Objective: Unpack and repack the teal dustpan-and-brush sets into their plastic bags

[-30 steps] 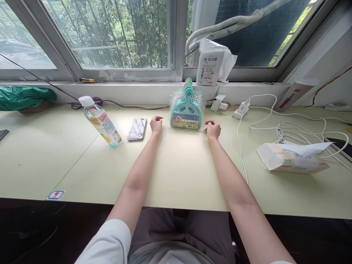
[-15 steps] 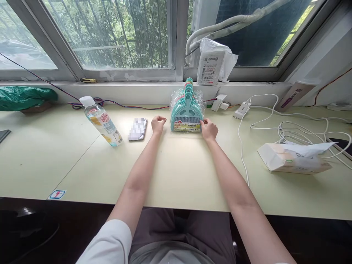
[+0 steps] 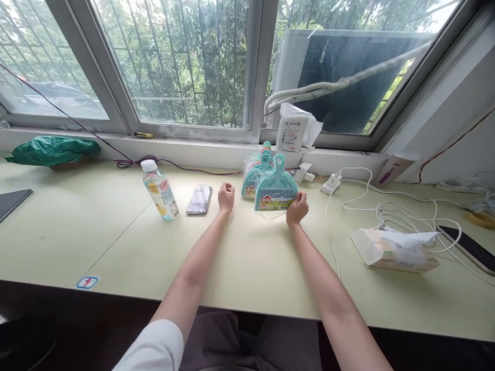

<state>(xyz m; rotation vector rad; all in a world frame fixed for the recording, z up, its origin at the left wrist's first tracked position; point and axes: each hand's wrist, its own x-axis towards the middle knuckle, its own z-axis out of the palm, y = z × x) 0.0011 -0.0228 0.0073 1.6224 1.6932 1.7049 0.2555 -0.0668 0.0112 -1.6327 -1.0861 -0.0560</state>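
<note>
A small teal dustpan and brush set in clear plastic wrap, with a printed label along its lower edge, is held upright. My right hand is closed on its lower right corner. Behind it and to the left stands a row of similar wrapped sets, partly hidden by the held one; their handles line up in teal, red and other colours. My left hand rests just left of that row, apart from it, its fingers curled in with nothing visible in them.
Left of my left hand lie a phone and a drink bottle with a white cap. To the right are a tissue pack, looping white cables and a dark device. A white package stands by the window.
My right hand has drawn the front dustpan and brush set forward and to the right, off the row. My left hand has curled its fingers. The view has tilted up a little.
</note>
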